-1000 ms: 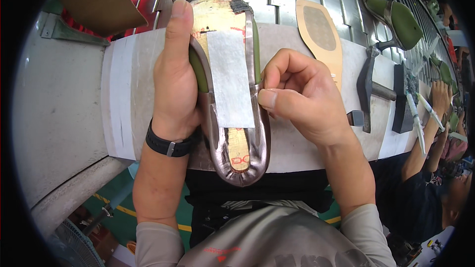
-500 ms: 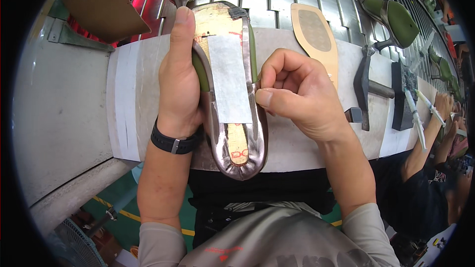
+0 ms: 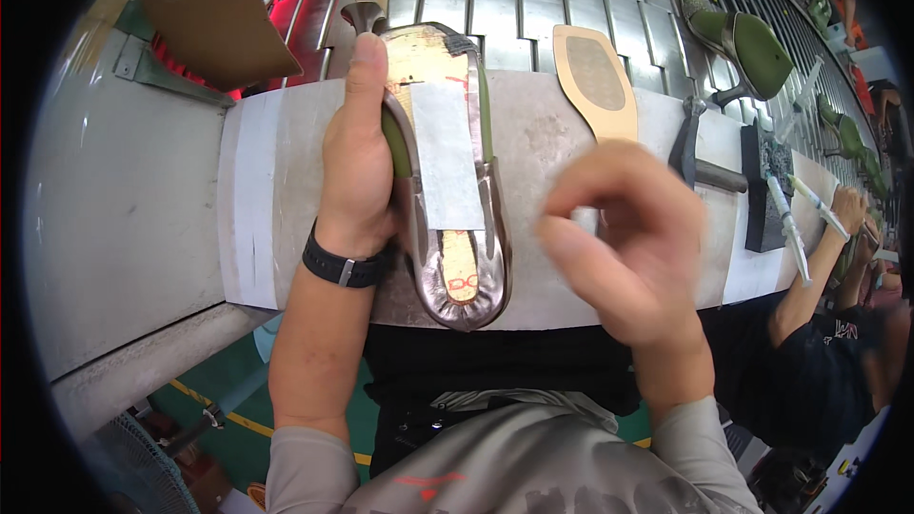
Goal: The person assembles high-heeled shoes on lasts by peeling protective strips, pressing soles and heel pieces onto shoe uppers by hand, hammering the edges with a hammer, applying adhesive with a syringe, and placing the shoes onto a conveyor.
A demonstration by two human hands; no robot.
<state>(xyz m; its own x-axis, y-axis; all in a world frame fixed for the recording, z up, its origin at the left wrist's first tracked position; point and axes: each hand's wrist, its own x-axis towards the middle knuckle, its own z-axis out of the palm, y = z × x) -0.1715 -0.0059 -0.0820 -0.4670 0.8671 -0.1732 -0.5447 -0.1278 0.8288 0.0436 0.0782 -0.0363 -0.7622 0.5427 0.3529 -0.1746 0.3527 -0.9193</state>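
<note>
My left hand (image 3: 354, 167), with a black wristband below it, wraps round the left side of a shoe (image 3: 481, 276). The shoe lies underside up, its gathered metallic toe toward me and green material along its sides. A white strip (image 3: 446, 157) covers the middle of its bare tan underside. To the right of the shoe and apart from it, my right hand (image 3: 633, 247) is blurred by motion. Its fingers look curled, with thumb and forefinger close together; whatever may be between them cannot be made out.
Beyond the pale worktop (image 3: 314, 133) runs a metal slat conveyor (image 3: 490, 0). A tan sole piece (image 3: 592, 76) lies at its edge. Rightward are a hammer (image 3: 719, 174), a black block (image 3: 757, 195) with white pens, a green heeled shoe (image 3: 752, 57), and another person's hand (image 3: 850, 205).
My right hand has left the shoe's right edge, moving right and slightly toward me. My left hand still holds the shoe. The whole view has shifted a little.
</note>
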